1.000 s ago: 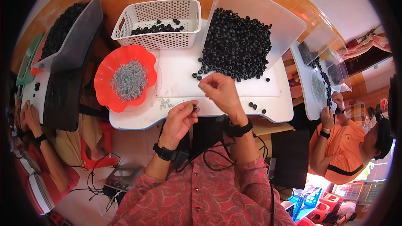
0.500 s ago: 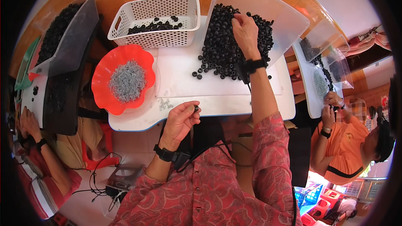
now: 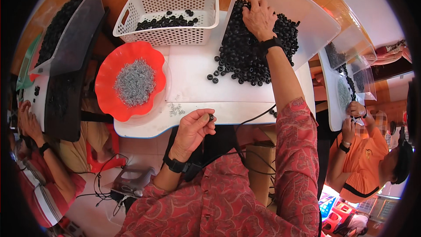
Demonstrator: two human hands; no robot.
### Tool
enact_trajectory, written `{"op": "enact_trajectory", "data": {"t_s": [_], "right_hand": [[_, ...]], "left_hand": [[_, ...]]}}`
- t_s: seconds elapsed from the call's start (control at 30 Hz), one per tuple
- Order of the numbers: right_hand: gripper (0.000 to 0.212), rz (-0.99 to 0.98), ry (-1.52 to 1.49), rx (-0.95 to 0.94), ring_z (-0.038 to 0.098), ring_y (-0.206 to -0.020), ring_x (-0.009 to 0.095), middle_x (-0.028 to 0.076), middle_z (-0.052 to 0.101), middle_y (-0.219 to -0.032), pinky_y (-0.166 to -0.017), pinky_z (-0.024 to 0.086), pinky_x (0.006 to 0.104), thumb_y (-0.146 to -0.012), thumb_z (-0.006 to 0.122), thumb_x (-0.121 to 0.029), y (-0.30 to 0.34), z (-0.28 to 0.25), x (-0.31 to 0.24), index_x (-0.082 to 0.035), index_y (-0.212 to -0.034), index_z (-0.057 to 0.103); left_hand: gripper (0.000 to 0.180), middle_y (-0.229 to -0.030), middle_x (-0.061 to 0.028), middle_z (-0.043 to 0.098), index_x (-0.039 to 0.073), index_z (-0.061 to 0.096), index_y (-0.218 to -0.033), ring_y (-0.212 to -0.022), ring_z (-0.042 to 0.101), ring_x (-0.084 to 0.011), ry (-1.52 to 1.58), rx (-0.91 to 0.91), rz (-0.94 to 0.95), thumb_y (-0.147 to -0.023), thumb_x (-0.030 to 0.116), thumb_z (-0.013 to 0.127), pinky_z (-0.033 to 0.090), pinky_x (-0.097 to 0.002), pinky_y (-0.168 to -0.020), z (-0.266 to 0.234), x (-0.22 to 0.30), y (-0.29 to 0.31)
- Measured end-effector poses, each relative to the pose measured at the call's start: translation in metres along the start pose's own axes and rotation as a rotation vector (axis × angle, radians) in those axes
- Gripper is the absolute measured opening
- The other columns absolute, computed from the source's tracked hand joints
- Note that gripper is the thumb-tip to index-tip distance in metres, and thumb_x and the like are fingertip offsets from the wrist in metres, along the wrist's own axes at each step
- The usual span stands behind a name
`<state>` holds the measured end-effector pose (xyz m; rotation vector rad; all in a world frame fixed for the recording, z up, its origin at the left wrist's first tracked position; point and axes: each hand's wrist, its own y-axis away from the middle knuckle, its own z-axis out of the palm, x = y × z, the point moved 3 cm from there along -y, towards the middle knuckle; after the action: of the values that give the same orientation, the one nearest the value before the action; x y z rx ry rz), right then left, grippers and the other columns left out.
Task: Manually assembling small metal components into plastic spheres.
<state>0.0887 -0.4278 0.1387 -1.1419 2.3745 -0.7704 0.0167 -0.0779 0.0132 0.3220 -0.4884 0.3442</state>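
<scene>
My left hand (image 3: 194,128) is at the near edge of the white table (image 3: 193,83), pinching a small black ring (image 3: 211,117) between thumb and fingers. My right hand (image 3: 259,17) reaches far forward and rests palm down on the heap of black rings (image 3: 250,59), which spills out of a tipped clear tray (image 3: 280,0). Whether that hand's fingers hold any rings is hidden. A few small silver parts (image 3: 176,109) lie on the table just ahead of my left hand.
A red wavy bowl (image 3: 105,87) of small silver parts sits at the left. A white perforated basket (image 3: 169,15) with several black rings stands at the back. People work on both sides: hands at a dark tray (image 3: 57,96) left, an orange-shirted person (image 3: 364,162) right.
My right hand left the spot beside my left hand, swung out to the far heap of black rings and now lies on it. My left hand kept its ring and barely moved.
</scene>
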Motion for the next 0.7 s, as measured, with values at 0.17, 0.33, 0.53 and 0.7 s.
{"op": "enact_trajectory", "data": {"t_s": [0.17,0.33,0.53,0.7], "right_hand": [[0.033,0.039,-0.003,-0.06,0.053,-0.106,0.039,0.016,0.058,-0.112,-0.084,0.045,0.054,-0.085,0.06,-0.035,-0.001,0.006,0.009,-0.011,-0.107,0.064],[0.037,0.039,0.07,-0.032,0.053,-0.103,0.04,0.02,0.057,-0.106,-0.081,0.047,0.052,-0.084,0.058,-0.036,0.005,0.009,0.007,-0.007,-0.106,0.063],[0.042,0.005,-0.005,-0.123,0.054,-0.103,0.042,0.023,0.056,-0.108,-0.083,0.05,0.0499,-0.081,0.058,-0.037,0.011,0.009,0.005,-0.005,-0.109,0.062],[0.043,0.017,-0.007,-0.138,0.055,-0.102,0.043,0.025,0.057,-0.109,-0.083,0.051,0.0505,-0.081,0.057,-0.034,0.011,0.012,0.003,-0.004,-0.112,0.059]], "left_hand": [[0.026,-0.097,-0.0127,0.064,-0.005,0.059,-0.117,-0.08,0.063,-0.0154,-0.003,0.004,-0.001,-0.096,0.01,0.057,0.057,-0.0266,-0.068,0.001,0.0,0.0],[0.026,-0.097,-0.0127,0.064,-0.005,0.059,-0.117,-0.079,0.063,-0.0154,-0.002,0.007,0.001,-0.096,0.01,0.057,0.057,-0.0265,-0.067,0.001,-0.001,0.0],[0.026,-0.098,-0.013,0.064,-0.005,0.059,-0.117,-0.08,0.063,-0.0154,-0.001,0.01,0.009,-0.096,0.01,0.056,0.058,-0.0264,-0.068,0.001,0.0,0.001],[0.026,-0.098,-0.0131,0.064,-0.005,0.058,-0.118,-0.08,0.063,-0.0157,-0.007,0.016,0.008,-0.097,0.01,0.056,0.058,-0.0267,-0.068,0.003,0.0,-0.001]]}}
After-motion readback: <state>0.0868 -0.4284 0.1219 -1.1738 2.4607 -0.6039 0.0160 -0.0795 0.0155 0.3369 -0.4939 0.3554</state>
